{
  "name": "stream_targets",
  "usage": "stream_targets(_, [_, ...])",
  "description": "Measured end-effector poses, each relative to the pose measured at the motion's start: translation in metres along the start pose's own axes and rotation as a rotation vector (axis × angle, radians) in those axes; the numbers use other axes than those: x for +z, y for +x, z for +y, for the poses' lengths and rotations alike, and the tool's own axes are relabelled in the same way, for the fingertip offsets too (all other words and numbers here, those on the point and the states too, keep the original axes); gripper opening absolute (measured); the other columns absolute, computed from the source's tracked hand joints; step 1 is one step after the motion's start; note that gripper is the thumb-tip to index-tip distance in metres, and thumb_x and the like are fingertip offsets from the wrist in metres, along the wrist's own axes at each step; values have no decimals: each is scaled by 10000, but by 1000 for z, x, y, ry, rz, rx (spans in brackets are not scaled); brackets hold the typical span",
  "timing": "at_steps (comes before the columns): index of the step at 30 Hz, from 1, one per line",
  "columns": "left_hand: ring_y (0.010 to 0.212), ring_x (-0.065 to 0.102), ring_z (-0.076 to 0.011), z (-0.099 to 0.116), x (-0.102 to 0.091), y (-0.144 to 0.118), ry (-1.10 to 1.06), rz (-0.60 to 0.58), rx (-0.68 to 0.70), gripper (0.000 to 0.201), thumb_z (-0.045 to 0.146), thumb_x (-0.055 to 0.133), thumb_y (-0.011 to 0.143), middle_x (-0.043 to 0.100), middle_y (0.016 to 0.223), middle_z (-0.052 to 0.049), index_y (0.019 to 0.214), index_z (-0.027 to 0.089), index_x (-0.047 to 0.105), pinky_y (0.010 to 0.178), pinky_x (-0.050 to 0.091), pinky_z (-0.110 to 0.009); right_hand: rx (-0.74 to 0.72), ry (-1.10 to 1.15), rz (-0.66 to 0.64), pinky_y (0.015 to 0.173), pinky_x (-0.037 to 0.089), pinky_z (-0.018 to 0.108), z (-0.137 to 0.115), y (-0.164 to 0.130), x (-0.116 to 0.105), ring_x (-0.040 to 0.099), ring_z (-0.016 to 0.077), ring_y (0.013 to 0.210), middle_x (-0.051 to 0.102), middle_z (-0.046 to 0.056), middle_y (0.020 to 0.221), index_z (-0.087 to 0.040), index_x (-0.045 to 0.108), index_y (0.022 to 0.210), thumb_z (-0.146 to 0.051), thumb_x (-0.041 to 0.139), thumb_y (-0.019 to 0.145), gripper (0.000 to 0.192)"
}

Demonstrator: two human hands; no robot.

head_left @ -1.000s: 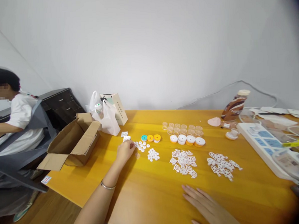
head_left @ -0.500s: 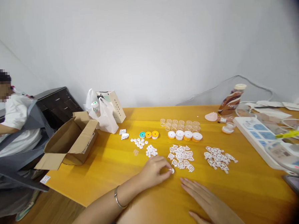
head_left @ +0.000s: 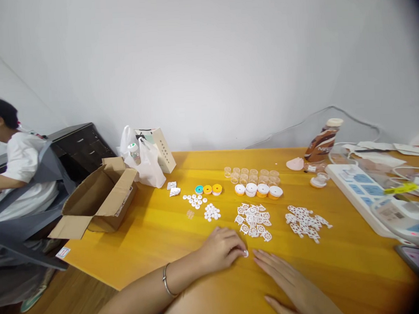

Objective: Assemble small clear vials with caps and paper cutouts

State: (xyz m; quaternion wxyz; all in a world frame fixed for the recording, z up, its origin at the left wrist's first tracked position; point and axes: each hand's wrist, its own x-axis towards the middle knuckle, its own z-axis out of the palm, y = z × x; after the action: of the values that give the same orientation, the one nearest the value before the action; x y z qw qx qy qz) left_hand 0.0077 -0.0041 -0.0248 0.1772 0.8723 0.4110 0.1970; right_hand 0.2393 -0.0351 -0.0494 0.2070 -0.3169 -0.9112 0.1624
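Head view, left hand: the left hand [head_left: 223,249] lies low on the table [head_left: 342,272], fingers curled together, tips pinching a small white disc [head_left: 246,253] against the wood.
Head view, right hand: the right hand [head_left: 293,286] rests flat beside it, fingers spread out straight, palm down, holding nothing; its fingertips sit just beside the disc.
Where the disc is: near the table's front edge, just in front of the pile of white lattice pieces [head_left: 254,221].
How it will handle: I judge it feather-light, stiff plastic, thin and easy to flick away; best nipped at the rim between thumb and fingertip.
More parts: a second lattice pile [head_left: 307,222] to the right; little white buttons [head_left: 212,212] behind the left hand; coloured caps [head_left: 208,189] and orange-and-white lids [head_left: 257,190] further back, with clear cups [head_left: 252,175] behind them.
Surface: smooth, glossy yellow wood, so small parts should slide readily.
Room: plain white wall; an open cardboard box [head_left: 99,196] at the table's left corner, a white plastic bag [head_left: 144,162] beside it, a brown bottle [head_left: 323,141] and a power strip [head_left: 364,193] at the right.
Nearby: another person in a white shirt [head_left: 24,180] sits off to the left, well apart.
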Motion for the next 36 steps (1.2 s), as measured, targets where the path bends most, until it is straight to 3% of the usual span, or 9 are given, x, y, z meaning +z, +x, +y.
stream_targets(5, [824,593,-140,1,-4,-1,-72,12,-1,171,331,518,839,663,850,-25,866,201,626,772,379,-270,10,0,-7,1006,380,365,0,1,-1,449,232,1203,469,63,1330,-202,388,1333,-295,508,822,533])
stream_targets(9, [805,597,-140,-6,-20,0,-138,88,-4,202,331,500,846,666,842,-40,868,191,644,758,419,-262,17,-4,-33,1001,382,382,1,1,-2,436,239,1211,455,58,1338,-206,424,1311,-311,505,824,504])
stream_targets(11, [807,595,-144,-18,-34,3,-148,200,-90,206,307,482,852,667,846,-46,862,185,648,760,437,-265,19,-9,-43,1003,376,385,1,0,-2,430,238,1215,446,55,1343,-207,439,1301,-316,497,830,486])
stream_targets(15, [855,594,-155,-61,-69,10,-72,426,-399,190,287,491,835,661,928,-44,909,182,630,752,453,-259,27,-1,-68,1003,372,392,0,1,-5,422,240,1220,438,56,1346,-209,450,1293,-328,490,836,474])
stream_targets(19, [927,574,-187,-102,-94,18,-1,427,-478,250,276,564,771,632,996,-74,991,169,617,817,440,-297,36,14,-78,998,374,403,-2,2,-8,424,245,1218,440,58,1343,-210,452,1291,-338,494,835,475])
stream_targets(22, [942,574,-205,-118,-99,24,33,361,-501,299,275,638,699,634,988,-73,980,173,630,839,433,-309,45,41,-45,1006,367,391,-3,2,-8,431,238,1214,452,53,1336,-226,458,1286,-329,512,827,473])
stream_targets(30, [844,617,-204,-126,-93,35,45,269,-568,239,308,663,666,678,909,-45,872,188,666,740,470,-283,65,66,-54,1008,367,397,-4,1,-9,422,239,1220,445,51,1341,-232,452,1290,-331,509,830,474])
stream_targets(36, [966,576,-207,-109,-101,33,48,362,-565,265,279,667,668,640,997,-60,909,177,624,861,427,-304,87,114,-40,1012,362,396,-6,2,-11,429,241,1215,471,59,1325,-235,477,1272,-334,520,820,464])
